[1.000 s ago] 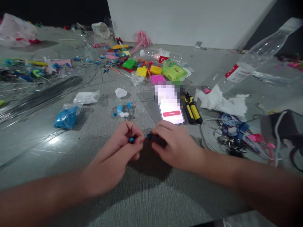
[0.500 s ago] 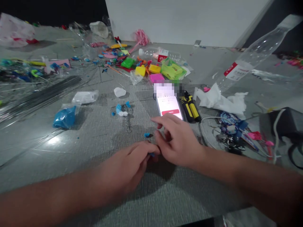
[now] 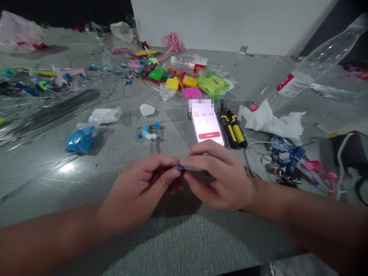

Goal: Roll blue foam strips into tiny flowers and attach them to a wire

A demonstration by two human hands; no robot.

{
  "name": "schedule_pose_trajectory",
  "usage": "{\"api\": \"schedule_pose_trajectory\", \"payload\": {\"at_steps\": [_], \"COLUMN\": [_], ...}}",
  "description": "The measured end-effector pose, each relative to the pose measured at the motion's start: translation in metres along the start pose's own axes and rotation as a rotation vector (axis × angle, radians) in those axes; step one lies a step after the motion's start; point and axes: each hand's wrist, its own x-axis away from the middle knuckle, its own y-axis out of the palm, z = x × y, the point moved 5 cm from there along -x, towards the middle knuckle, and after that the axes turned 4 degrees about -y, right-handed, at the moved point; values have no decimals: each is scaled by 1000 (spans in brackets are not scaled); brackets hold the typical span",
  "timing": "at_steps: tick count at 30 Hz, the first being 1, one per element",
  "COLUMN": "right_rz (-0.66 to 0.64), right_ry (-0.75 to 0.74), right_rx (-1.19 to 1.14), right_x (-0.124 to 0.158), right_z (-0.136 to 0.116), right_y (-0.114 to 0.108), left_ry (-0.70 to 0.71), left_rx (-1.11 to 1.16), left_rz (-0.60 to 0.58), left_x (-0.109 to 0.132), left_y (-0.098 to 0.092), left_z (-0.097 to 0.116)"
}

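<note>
My left hand (image 3: 140, 189) is closed in a pinch on a small piece of blue modelling clay (image 3: 178, 167), between thumb and index finger. From the other side, my right hand (image 3: 220, 174) brings its thumb and index fingertips together at the same piece. Most of the clay is hidden by the fingers. Beyond the hands lies a small curved string of blue and white clay bits (image 3: 149, 133). A white clay lump (image 3: 147, 110) sits farther back, and a bag of blue clay (image 3: 79, 140) rests to the left.
Past my right hand is a lit phone (image 3: 209, 128) showing a timer, beside black-and-yellow pliers (image 3: 234, 130). White tissue (image 3: 271, 120) and a leaning plastic bottle (image 3: 310, 73) are to the right. Thin wires (image 3: 57, 111) lie left. Colourful clay packs (image 3: 172, 83) crowd the back.
My left hand has turned and lifted away from the table, bringing the blue clay up to the right fingertips. The loose blue bit by my right hand no longer shows separately.
</note>
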Motion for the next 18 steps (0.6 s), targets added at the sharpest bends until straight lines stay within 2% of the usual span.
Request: {"api": "schedule_pose_trajectory", "payload": {"at_steps": [3,7,13,18], "right_rz": [-28,-11,32,31], "right_ry": [0,-20,11,9], "right_rx": [29,38,125,111], "right_x": [3,5,5,5], "right_z": [0,-1,2,3], "right_y": [1,-1,-5,-3], "left_ry": [56,97,32,-17], "left_rx": [-50,15,75,169], "left_rz": [24,-9,-62,-40], "left_x": [-2,-4,-9,-11], "left_y": [-3,-4,-1,0], "left_z": [1,2,0,-6]}}
